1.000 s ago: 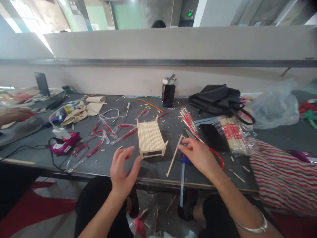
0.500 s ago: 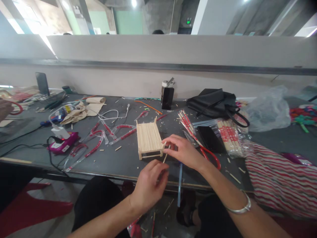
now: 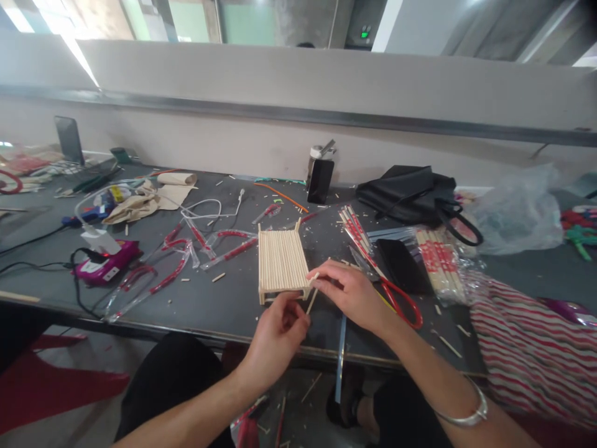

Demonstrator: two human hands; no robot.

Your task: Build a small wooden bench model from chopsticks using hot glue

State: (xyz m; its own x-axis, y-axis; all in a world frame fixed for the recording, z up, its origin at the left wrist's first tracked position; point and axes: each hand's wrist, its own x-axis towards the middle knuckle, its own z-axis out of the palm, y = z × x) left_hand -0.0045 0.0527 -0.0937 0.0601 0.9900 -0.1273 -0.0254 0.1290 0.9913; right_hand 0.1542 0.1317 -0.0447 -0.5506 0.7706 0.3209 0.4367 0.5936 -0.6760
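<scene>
A small bed-like frame built from pale wooden sticks stands on the dark table, with a flat slatted top and two posts rising at its far corners. Just below its near right corner, a thin loose wooden stick slants upward. My left hand is closed, with thumb and fingertips at the stick's lower end, close to the frame's front edge. My right hand pinches around the stick's upper part, its fingertips beside the frame's near right corner. Whether those fingertips also touch the frame is hard to tell.
Red-handled scissors lie right of my right hand, near a dark phone and packed sticks. Another phone stands upright behind. Clear-and-red wrappers and a purple power strip are on the left.
My left hand has moved slightly up and left, closer to the frame's front edge. My right hand's fingers have come in around the stick's upper part. The camera view has tilted down a little.
</scene>
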